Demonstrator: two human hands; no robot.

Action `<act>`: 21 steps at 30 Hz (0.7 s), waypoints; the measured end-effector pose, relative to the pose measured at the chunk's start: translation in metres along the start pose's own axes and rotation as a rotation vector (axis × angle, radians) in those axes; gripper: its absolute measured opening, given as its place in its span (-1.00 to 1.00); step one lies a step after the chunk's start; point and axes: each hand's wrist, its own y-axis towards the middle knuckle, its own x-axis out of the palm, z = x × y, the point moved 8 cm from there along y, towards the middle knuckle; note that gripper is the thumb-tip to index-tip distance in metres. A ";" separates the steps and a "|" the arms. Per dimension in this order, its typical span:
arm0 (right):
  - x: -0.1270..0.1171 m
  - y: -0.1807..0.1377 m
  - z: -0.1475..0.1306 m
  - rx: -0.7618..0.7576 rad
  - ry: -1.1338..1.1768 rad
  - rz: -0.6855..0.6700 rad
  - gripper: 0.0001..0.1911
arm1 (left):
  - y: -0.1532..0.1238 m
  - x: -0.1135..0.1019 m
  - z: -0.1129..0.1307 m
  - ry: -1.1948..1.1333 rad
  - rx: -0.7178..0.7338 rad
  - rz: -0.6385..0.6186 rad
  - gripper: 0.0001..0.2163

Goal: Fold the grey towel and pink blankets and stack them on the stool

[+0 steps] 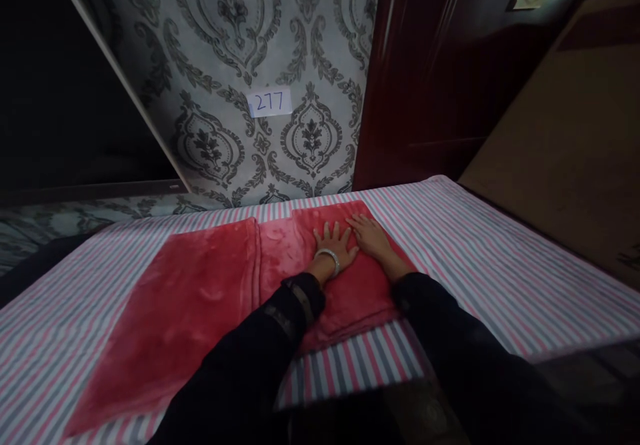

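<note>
A plush red blanket lies partly folded on a striped cloth. Its left and right parts are in thicker layers, and a paler, thinner band runs between them. Flat on the right folded part rests my left hand, fingers spread, a bracelet around its wrist. Just to the right, my right hand also presses on that part near its right edge, fingers stretched out. Neither hand grips the fabric. My dark sleeves hide some of the blanket's near edge.
Pink, grey and white striped cloth covers the table. Behind it stands a patterned wall with a paper label reading 277. A dark screen is at the left, a dark red door at the back right, and a brown panel at the right.
</note>
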 end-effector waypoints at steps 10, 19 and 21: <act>-0.008 -0.003 -0.009 0.022 -0.035 -0.055 -0.38 | -0.030 -0.004 -0.031 0.082 -0.059 -0.034 -0.25; -0.025 -0.060 -0.038 0.123 -0.015 -0.241 -0.43 | -0.095 -0.016 -0.018 0.109 -0.014 0.043 -0.31; -0.020 -0.089 -0.047 0.084 -0.062 -0.185 -0.42 | -0.110 -0.004 -0.004 0.092 0.045 0.050 -0.31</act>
